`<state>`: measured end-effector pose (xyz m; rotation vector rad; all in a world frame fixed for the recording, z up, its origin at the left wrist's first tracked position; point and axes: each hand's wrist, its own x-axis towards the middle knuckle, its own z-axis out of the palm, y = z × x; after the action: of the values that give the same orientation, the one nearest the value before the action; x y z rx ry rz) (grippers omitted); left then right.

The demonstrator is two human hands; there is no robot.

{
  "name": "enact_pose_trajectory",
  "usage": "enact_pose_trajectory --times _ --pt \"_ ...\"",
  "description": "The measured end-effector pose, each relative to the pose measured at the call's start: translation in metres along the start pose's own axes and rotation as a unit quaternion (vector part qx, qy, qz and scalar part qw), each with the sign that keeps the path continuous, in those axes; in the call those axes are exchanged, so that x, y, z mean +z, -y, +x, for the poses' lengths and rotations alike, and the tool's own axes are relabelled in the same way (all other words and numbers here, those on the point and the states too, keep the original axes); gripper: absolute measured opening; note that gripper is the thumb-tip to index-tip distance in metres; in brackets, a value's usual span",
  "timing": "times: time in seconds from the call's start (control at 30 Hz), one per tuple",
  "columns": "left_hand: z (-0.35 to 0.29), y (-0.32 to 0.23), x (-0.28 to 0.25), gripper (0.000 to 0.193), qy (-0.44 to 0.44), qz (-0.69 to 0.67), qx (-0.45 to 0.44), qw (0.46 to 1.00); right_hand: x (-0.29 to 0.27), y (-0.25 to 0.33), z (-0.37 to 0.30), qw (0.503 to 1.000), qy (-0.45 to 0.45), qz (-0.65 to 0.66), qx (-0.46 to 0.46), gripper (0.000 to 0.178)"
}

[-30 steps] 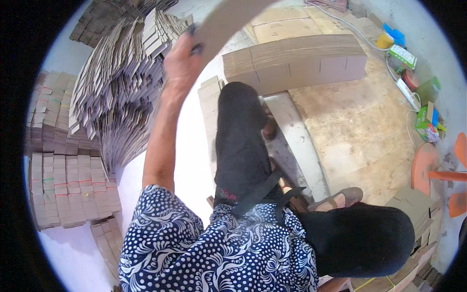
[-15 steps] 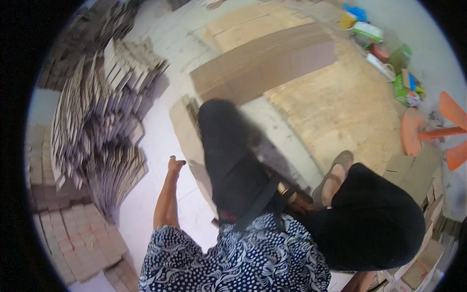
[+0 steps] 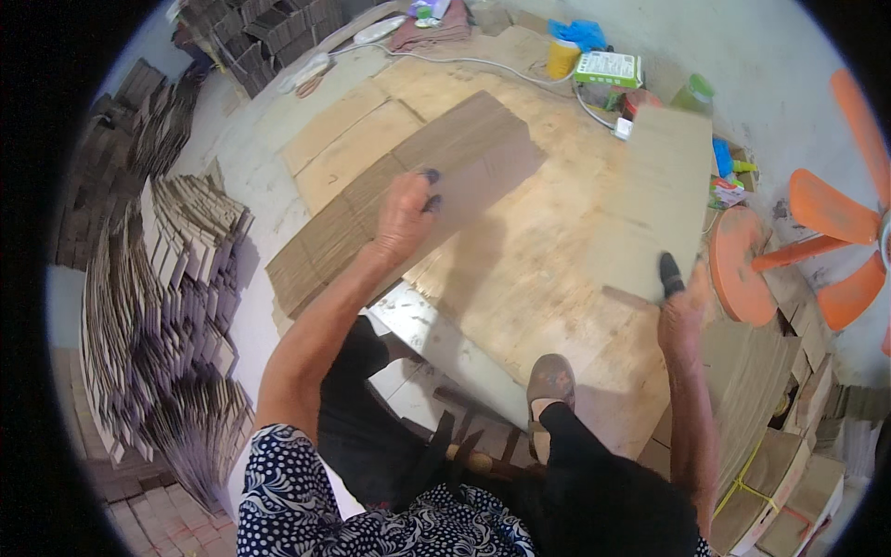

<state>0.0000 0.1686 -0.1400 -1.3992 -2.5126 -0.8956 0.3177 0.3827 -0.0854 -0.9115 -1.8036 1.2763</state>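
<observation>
My left hand reaches over a long stack of brown cardboard pieces; black covers sit on two of its fingertips, which are apart. Whether it touches the stack cannot be made out. On the right, my right hand grips the lower end of a flat tan cardboard sheet, with a black-covered thumb on its face and the other fingers partly hidden. The sheet is slightly blurred. Both things are at a wooden board, on which the stack rests.
Fanned cardboard piles stand at the left. An orange fan is at the right, beside more stacked cardboard. A yellow cup, a green-white box and a white cable lie along the back. My shoe rests on the board's near edge.
My left hand has moved from over the floor at left to the cardboard stack. My right hand, mostly hidden before, now holds a cardboard sheet. The view has shifted and my legs have lowered.
</observation>
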Motion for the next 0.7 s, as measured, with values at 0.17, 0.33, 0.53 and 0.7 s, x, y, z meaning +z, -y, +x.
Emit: enact_pose_trajectory --times 0.17,0.33,0.53,0.7 --pt "0.033 0.008 0.059 0.04 -0.023 0.229 0.079 0.97 0.053 -0.01 0.049 0.982 0.086 -0.072 -0.154 0.025" --pt "0.063 0.019 0.043 0.035 0.07 0.222 -0.035 0.972 0.075 -0.026 0.063 0.973 0.134 -0.085 -0.167 0.033" --pt "0.067 0.021 0.032 0.018 0.212 0.12 -0.032 0.969 0.101 -0.007 0.059 0.959 0.177 -0.093 -0.203 0.057" --pt "0.069 0.021 0.032 0.022 0.235 0.123 -0.053 0.963 0.111 -0.002 0.057 0.948 0.215 -0.115 -0.206 0.082"
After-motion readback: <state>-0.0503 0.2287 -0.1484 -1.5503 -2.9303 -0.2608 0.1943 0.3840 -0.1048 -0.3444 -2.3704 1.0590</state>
